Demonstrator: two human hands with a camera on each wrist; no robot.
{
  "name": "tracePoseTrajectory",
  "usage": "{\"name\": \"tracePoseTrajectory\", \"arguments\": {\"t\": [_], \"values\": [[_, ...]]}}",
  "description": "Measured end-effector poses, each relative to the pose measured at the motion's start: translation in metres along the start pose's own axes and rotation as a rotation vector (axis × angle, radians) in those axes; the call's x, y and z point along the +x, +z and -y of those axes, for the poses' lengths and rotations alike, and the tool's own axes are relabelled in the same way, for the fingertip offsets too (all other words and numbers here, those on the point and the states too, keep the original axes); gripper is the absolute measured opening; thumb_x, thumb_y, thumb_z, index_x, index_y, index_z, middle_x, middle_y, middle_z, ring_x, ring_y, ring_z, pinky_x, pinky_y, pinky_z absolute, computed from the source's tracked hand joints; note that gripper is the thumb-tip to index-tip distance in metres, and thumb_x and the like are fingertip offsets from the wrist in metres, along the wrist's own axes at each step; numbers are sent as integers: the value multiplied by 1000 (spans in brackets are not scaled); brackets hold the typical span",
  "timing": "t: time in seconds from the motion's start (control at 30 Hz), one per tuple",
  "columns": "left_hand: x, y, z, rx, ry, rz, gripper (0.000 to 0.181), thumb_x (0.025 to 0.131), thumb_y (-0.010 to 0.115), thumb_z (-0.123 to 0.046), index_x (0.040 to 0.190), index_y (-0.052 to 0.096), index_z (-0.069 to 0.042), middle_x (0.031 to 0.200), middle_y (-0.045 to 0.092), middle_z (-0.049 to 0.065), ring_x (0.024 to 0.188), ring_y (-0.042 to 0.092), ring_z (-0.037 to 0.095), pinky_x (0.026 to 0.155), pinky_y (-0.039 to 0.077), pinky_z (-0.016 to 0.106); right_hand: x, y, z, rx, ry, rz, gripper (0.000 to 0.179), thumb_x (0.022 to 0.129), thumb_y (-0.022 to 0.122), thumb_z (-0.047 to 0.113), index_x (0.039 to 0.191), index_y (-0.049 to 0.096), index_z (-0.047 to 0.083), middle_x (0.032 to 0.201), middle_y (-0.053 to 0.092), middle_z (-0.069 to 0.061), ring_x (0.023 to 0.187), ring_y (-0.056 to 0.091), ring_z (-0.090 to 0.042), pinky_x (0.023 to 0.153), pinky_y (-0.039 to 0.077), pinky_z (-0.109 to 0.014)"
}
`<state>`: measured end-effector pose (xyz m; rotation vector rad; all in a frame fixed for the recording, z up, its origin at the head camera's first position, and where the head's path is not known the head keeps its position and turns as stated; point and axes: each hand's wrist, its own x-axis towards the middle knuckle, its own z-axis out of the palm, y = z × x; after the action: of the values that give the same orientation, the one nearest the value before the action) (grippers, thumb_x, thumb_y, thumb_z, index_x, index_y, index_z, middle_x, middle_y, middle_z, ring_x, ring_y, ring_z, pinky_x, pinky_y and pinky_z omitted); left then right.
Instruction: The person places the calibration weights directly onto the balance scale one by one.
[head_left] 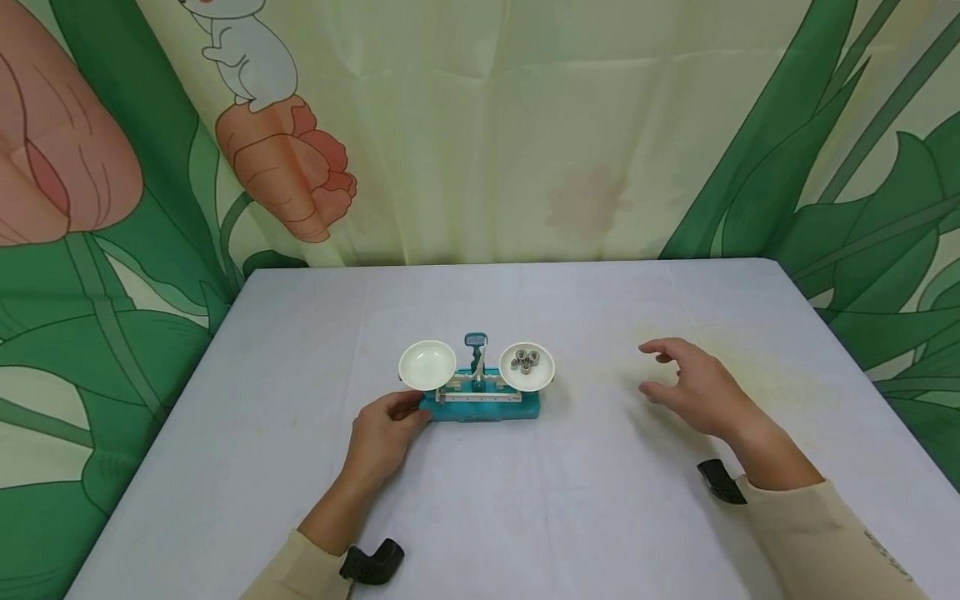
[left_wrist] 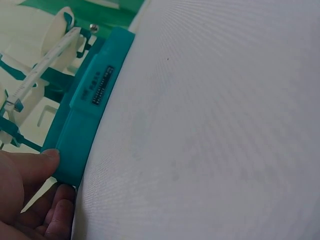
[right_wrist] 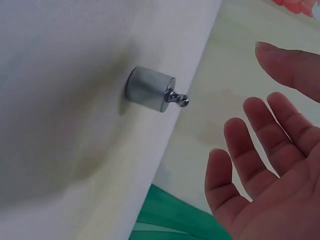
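A teal balance scale (head_left: 480,408) stands on the table with a white pan on each side. The left pan (head_left: 427,365) holds nothing, while several small metal weights (head_left: 525,360) sit in the right one. My left hand (head_left: 382,437) grips the left end of the base; in the left wrist view its thumb (left_wrist: 47,157) lies on the base's top. My right hand (head_left: 705,392) is held over the table to the right of the scale, fingers apart and nothing in them. A silver cylindrical weight (right_wrist: 150,89) with a knob stands by that hand in the right wrist view.
A white cloth covers the table (head_left: 480,517). Behind it hangs a curtain (head_left: 480,133) printed with leaves, a carrot and a rabbit. A black wrist mount (head_left: 372,562) sticks out from the left sleeve, and another mount (head_left: 722,482) from the right.
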<state>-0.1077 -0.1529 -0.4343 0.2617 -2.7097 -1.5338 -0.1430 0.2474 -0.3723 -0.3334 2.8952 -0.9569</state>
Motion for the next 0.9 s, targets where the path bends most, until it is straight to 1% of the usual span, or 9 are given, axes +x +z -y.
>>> {"name": "tracePoseTrajectory", "arguments": {"t": [0.1, 0.2, 0.37, 0.5, 0.7, 0.9], "values": [[0, 0, 1, -4, 2, 0, 36, 91, 73, -11, 125, 67, 0, 117, 69, 12, 108, 66, 26, 89, 56, 40, -2, 0, -9, -11, 57, 34, 52, 93, 70, 19, 138, 51, 0, 132, 55, -23, 115, 52, -44, 91, 47, -58], [1, 0, 1, -6, -1, 3, 36, 91, 73, -11, 125, 67, 0, 117, 69, 12, 108, 66, 26, 89, 56, 40, -2, 2, -16, -27, 86, 57, 50, 93, 71, 21, 135, 53, 0, 127, 59, -21, 113, 53, -40, 86, 49, -54], [1, 0, 2, -5, -7, 3, 36, 91, 73, -12, 125, 67, -1, 117, 70, 11, 108, 65, 26, 90, 55, 40, -2, 5, -26, -55, 68, 55, 35, 92, 69, 16, 123, 62, 3, 114, 66, -12, 103, 57, -31, 81, 48, -45], [1, 1, 3, -3, -7, 4, 36, 91, 73, -13, 125, 67, -1, 118, 70, 11, 108, 65, 26, 90, 55, 41, -2, 7, -30, -72, 52, 51, 27, 91, 68, 12, 116, 65, 4, 107, 67, -7, 96, 58, -28, 78, 48, -41], [1, 0, 2, -1, -5, 6, 36, 91, 73, -13, 124, 68, -1, 117, 70, 11, 108, 66, 26, 90, 55, 41, 0, 7, -30, -80, 64, 59, 24, 90, 67, 9, 114, 65, 4, 102, 67, -7, 91, 58, -27, 74, 48, -40], [1, 0, 2, 4, -8, 7, 36, 91, 73, -13, 125, 68, -1, 118, 70, 11, 108, 66, 26, 90, 55, 41, 2, 7, -32, -94, 46, 50, 22, 89, 69, 7, 110, 66, 3, 93, 64, -5, 84, 56, -25, 71, 47, -39]]}}
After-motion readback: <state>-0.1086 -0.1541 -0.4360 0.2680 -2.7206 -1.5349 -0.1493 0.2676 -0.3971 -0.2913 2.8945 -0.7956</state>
